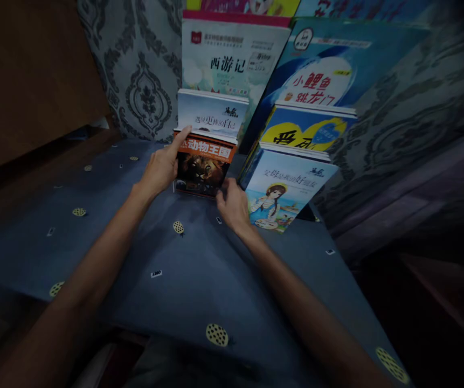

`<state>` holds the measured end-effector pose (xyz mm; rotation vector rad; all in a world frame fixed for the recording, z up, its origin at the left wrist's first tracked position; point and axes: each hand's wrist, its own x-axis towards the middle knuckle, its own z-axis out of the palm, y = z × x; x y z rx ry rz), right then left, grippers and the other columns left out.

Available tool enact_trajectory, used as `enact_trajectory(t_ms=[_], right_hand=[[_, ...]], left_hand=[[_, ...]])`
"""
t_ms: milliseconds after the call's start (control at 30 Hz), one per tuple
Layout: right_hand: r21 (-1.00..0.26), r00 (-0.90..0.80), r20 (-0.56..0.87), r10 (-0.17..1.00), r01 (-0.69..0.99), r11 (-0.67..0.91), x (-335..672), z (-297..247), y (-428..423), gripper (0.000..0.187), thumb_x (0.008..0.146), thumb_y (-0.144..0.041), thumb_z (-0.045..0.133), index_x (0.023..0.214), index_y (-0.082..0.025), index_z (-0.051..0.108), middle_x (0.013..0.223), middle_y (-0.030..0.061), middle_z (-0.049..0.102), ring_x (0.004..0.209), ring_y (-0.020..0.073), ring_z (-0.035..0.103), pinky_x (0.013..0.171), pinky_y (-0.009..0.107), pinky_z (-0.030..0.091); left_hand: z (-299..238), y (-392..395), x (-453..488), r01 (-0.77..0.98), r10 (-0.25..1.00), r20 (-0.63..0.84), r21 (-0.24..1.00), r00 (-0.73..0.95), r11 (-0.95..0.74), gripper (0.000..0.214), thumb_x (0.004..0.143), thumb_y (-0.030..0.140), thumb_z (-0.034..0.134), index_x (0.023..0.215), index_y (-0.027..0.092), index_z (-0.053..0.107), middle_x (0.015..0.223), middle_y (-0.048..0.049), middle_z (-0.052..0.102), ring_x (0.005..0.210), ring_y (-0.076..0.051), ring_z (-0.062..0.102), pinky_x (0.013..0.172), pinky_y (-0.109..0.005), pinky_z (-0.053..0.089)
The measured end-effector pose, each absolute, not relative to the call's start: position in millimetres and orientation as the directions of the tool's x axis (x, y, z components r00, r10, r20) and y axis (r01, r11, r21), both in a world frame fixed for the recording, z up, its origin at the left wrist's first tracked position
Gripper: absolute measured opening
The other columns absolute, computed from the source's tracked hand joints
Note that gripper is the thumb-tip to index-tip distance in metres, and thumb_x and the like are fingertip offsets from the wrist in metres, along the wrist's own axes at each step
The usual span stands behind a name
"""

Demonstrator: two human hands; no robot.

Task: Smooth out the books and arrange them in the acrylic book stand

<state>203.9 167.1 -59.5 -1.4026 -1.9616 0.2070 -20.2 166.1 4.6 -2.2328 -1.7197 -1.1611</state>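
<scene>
A book with an orange title band and a lion on its cover [205, 170] stands upright at the front of the left row of books. My left hand [162, 167] grips its left edge, the index finger stretched up along the top corner. My right hand [234, 207] is closed on its lower right corner. Behind it stand a pale blue book [212, 114] and a larger white book [232, 59]. Right beside my right hand leans a book with a cartoon girl on the cover [286, 188].
The books rest on a dark blue cloth [183, 269] with small spotted patches. A second row holds a yellow-and-blue book [306, 129] and a large blue one [329, 70]. Patterned grey wallpaper [143, 70] backs them. A brown panel [33, 70] stands left; dark floor lies right.
</scene>
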Motion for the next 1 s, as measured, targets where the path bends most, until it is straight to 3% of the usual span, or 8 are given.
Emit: enact_trajectory(t_ms=[133, 333, 433, 533, 667, 767, 867, 1000], right_hand=[[-0.542, -0.170, 0.453, 0.875, 0.727, 0.421, 202.3, -60.9, 165.4, 0.038, 0.091, -0.021, 0.048, 0.127, -0.012, 0.055, 0.110, 0.0208, 0.074, 0.100, 0.0340, 0.072, 0.092, 0.049, 0.057], [-0.587, -0.127, 0.588, 0.799, 0.613, 0.529, 196.0, -66.3, 170.4, 0.066, 0.089, -0.026, 0.051, 0.151, -0.008, 0.037, 0.149, 0.0245, 0.054, 0.139, 0.0335, 0.054, 0.116, 0.053, 0.045], [-0.606, -0.067, 0.633, 0.771, 0.577, 0.548, 190.8, -61.1, 175.2, 0.066, 0.092, -0.031, 0.050, 0.153, -0.009, 0.036, 0.147, 0.0242, 0.054, 0.141, 0.0339, 0.050, 0.120, 0.056, 0.040], [-0.608, 0.020, 0.701, 0.713, 0.538, 0.584, 183.8, -46.4, 177.5, 0.063, 0.097, -0.038, 0.046, 0.153, -0.010, 0.035, 0.144, 0.0246, 0.055, 0.140, 0.0335, 0.049, 0.119, 0.058, 0.039], [-0.566, 0.078, 0.784, 0.616, 0.496, 0.658, 174.4, -20.1, 176.1, 0.058, 0.102, -0.040, 0.040, 0.155, -0.017, 0.036, 0.149, 0.0203, 0.052, 0.143, 0.0286, 0.046, 0.120, 0.055, 0.038], [-0.585, 0.112, 0.787, 0.607, 0.448, 0.676, 169.4, -5.0, 177.9, 0.047, 0.104, -0.039, 0.037, 0.146, -0.022, 0.049, 0.143, 0.0164, 0.058, 0.136, 0.0259, 0.052, 0.116, 0.052, 0.042], [-0.640, 0.189, 0.759, 0.623, 0.390, 0.662, 166.7, 4.0, 185.9, 0.039, 0.103, -0.041, 0.038, 0.125, -0.022, 0.064, 0.124, 0.0145, 0.067, 0.120, 0.0261, 0.060, 0.109, 0.050, 0.047], [-0.689, 0.269, 0.722, 0.637, 0.361, 0.628, 162.8, 10.1, 200.6, 0.033, 0.100, -0.042, 0.041, 0.096, -0.023, 0.068, 0.099, 0.0101, 0.068, 0.102, 0.0261, 0.062, 0.098, 0.045, 0.051]], left_hand=[[7.3, 161.4, -15.2, 0.922, 0.813, 0.580, 0.285, 0.052, -0.262, 0.081, 0.089, 0.008, 0.052, 0.164, 0.030, 0.028, 0.113, -0.0056, 0.075, 0.099, -0.025, 0.073, 0.096, -0.038, 0.056], [8.9, 157.9, -11.8, 0.948, 0.821, 0.571, 0.255, 0.014, -0.193, 0.080, 0.092, 0.013, 0.055, 0.164, 0.031, 0.026, 0.121, -0.0075, 0.072, 0.101, -0.026, 0.072, 0.093, -0.039, 0.056], [5.6, 162.9, -18.5, 0.913, 0.811, 0.585, 0.335, -0.008, -0.233, 0.085, 0.091, 0.016, 0.058, 0.165, 0.028, 0.020, 0.121, -0.0093, 0.073, 0.093, -0.026, 0.073, 0.089, -0.039, 0.057], [0.5, 171.9, -27.2, 0.802, 0.793, 0.607, 0.496, -0.047, -0.333, 0.094, 0.089, 0.026, 0.064, 0.166, 0.023, 0.011, 0.124, -0.0134, 0.073, 0.079, -0.023, 0.072, 0.080, -0.037, 0.058], [-2.5, 179.0, -32.0, 0.653, 0.777, 0.629, 0.604, -0.039, -0.456, 0.087, 0.091, 0.043, 0.064, 0.164, 0.024, 0.021, 0.132, -0.0151, 0.069, 0.087, -0.023, 0.073, 0.081, -0.036, 0.058], [0.1, 179.0, -29.5, 0.630, 0.782, 0.621, 0.628, -0.052, -0.457, 0.076, 0.095, 0.052, 0.057, 0.161, 0.023, 0.033, 0.128, -0.0126, 0.071, 0.096, -0.024, 0.073, 0.092, -0.041, 0.057], [4.5, 179.3, -24.6, 0.602, 0.790, 0.603, 0.675, -0.115, -0.427, 0.067, 0.101, 0.055, 0.045, 0.157, 0.019, 0.041, 0.136, -0.0151, 0.068, 0.114, -0.029, 0.069, 0.104, -0.046, 0.052], [8.5, 182.5, -15.3, 0.594, 0.759, 0.623, 0.688, -0.188, -0.417, 0.058, 0.104, 0.052, 0.038, 0.149, 0.018, 0.053, 0.148, -0.0136, 0.061, 0.136, -0.030, 0.057, 0.116, -0.045, 0.043]])
